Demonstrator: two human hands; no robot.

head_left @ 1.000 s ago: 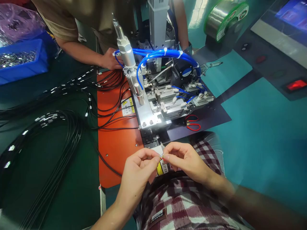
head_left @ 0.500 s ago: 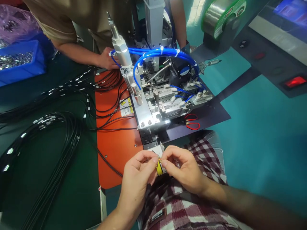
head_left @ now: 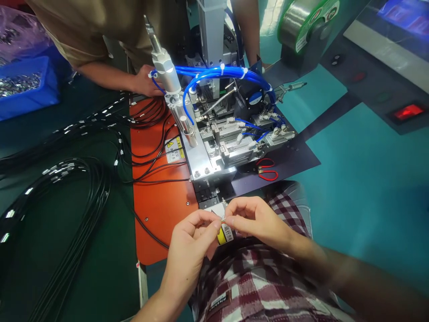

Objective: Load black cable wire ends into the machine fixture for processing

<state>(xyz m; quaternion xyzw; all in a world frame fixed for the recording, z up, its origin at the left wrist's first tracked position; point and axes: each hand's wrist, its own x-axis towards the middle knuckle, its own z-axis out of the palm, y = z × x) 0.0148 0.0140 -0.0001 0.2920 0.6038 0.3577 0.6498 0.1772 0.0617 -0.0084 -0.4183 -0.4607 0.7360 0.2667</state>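
Observation:
My left hand (head_left: 194, 237) and my right hand (head_left: 253, 215) meet fingertip to fingertip in front of my checked shirt. Each is closed in a pinch of thumb and forefinger. Between them shows a tiny orange and whitish bit (head_left: 223, 220), too small to name and mostly covered by the fingertips. Just behind and below the fingers is a white and yellow label (head_left: 225, 235) on the near end of the machine. The metal machine (head_left: 201, 161), with blue air tubes (head_left: 231, 71), stands beyond my hands.
Black cables (head_left: 97, 192) run from the dark green table onto an orange plate (head_left: 161, 223). Red-handled scissors (head_left: 268, 175) lie right of the machine. A blue bin (head_left: 30, 98) holds metal parts. A solder spool (head_left: 301, 24) stands back right. A co-worker's hand (head_left: 149, 81) rests behind the machine.
My right hand has turned slightly and risen, its fingers straighter, still pinching beside the left fingertips. My left hand keeps its pinch. The whole view has shifted slightly.

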